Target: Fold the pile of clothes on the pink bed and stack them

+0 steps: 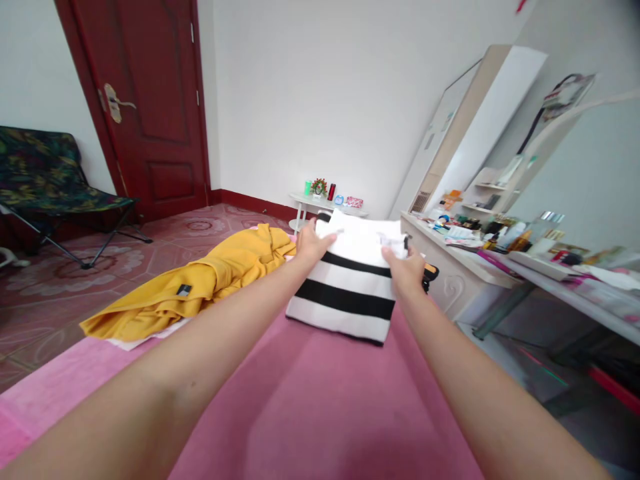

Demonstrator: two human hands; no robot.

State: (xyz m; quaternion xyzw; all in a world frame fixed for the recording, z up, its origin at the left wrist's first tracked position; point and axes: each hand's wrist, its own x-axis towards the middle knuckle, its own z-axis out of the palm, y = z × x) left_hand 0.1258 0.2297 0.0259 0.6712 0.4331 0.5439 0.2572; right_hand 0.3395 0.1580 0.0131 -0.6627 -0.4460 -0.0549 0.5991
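A folded black-and-white striped garment [345,297] is held up in front of me over the pink bed cover [320,407]. Its top part is plain white, with broad black bands below. My left hand [313,244] grips its upper left edge, thumb on the near face and fingers behind. On the upper right edge, my right hand [404,267] pinches the cloth in the same way. The lower edge hangs at or just above the cover; I cannot tell whether it touches. Left of it lies a rumpled yellow garment [220,273] with a dark label.
A small white table [300,198] with a plant and cans stands by the far wall. To the right is a dressing table [465,257] crowded with bottles. A folding chair [55,173] stands near the red door [150,100]. A black-and-orange object [430,272] shows behind my right hand.
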